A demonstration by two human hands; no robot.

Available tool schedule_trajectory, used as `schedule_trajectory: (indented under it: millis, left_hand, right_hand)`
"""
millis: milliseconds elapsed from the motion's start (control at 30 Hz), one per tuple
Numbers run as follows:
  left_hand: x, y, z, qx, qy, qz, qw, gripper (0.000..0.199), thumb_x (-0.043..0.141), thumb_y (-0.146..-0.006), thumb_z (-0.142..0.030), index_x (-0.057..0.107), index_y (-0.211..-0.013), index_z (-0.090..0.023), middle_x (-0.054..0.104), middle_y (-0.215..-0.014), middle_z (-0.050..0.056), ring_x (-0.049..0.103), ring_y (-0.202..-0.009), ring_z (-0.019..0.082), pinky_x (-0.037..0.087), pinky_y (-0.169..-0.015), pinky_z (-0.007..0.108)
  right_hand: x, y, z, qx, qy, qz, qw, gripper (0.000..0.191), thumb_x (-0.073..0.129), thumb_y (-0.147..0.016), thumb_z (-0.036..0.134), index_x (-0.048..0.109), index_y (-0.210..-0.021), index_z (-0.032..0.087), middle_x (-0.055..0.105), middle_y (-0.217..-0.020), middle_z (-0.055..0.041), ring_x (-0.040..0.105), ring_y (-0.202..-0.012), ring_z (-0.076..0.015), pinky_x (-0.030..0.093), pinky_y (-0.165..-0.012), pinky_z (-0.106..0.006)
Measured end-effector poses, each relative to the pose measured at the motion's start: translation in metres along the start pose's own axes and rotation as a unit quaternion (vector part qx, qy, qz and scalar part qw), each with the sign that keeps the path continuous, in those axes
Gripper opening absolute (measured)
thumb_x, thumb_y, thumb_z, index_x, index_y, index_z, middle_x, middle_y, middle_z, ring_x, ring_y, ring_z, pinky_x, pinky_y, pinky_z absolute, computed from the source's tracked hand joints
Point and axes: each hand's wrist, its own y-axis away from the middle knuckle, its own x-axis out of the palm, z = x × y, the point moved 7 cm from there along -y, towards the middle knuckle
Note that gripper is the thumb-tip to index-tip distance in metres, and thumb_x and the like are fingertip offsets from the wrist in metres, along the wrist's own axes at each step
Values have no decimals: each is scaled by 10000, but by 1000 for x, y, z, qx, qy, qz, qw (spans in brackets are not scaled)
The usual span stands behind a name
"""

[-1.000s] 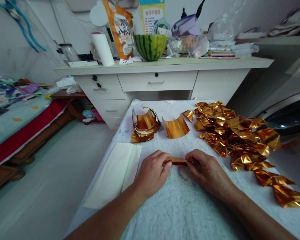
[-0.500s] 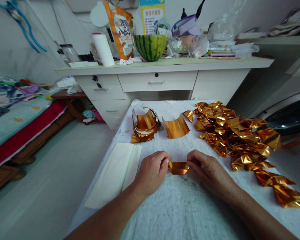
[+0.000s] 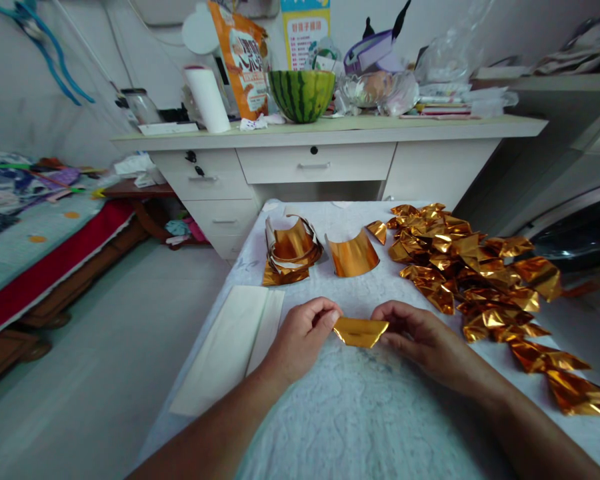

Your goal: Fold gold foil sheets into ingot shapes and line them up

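A small folded piece of gold foil paper, wide at the top and narrower below, is held between both hands over the cloth-covered table. My left hand pinches its left corner between thumb and fingers. At the other end, my right hand has its thumb and fingers closed on the right corner; its fingertips are partly hidden. Beyond the hands stands a curved gold foil sheet. To its left is a curled stack of gold sheets. Folded white paper lies beside my left forearm.
A large heap of folded gold foil pieces covers the table's right side. Behind the table stands a white desk bearing half a watermelon, an orange bag and a paper roll. A bed is at left.
The folded gold foil has tilted, so its flat face now shows brighter and wider. Both hands have turned slightly and still hold its ends. The other things stay in place.
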Motion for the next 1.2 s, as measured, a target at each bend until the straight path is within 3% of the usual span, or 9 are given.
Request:
schedule_trajectory:
  millis: [133,233,367,767,1200]
  left_hand:
    - [5,0,4,-49,122,35,991,227,598,-855,-363,649,-881,-144,596,-733,-9,520,-673,121,382,-625,228]
    - [13,2,6,-77,225,85,967,308,709,-766,-364,654,-956,-128,648,-799,18,560,-709,127,401,-662,234]
    - [17,3,10,-81,298,117,944,390,751,-741,-346,679,-1054,-125,672,-834,35,573,-730,116,392,-678,227]
    - [19,3,20,-117,325,107,932,359,819,-670,-332,706,-934,-116,667,-708,14,553,-614,93,404,-628,234]
    - [23,4,19,-109,340,145,923,357,838,-654,-369,656,-847,-130,602,-794,12,510,-693,106,365,-655,240]
  right_hand:
    - [-1,-1,-1,17,-89,12,996,250,674,-863,397,541,-932,197,583,-841,15,547,-742,-112,422,-657,-226]
    - [-3,-1,1,34,-124,11,992,315,732,-806,427,541,-885,190,564,-791,25,526,-697,-105,402,-624,-222]
    - [-6,-1,0,51,-171,2,984,368,795,-734,427,539,-853,190,554,-759,33,501,-656,-96,369,-568,-207]
    - [-15,4,-7,60,-181,-12,982,384,812,-698,455,668,-911,169,556,-728,25,447,-629,-91,347,-585,-214]
    - [-15,4,-14,69,-193,-28,978,354,833,-669,439,684,-861,181,570,-746,13,461,-647,-104,378,-591,-219]
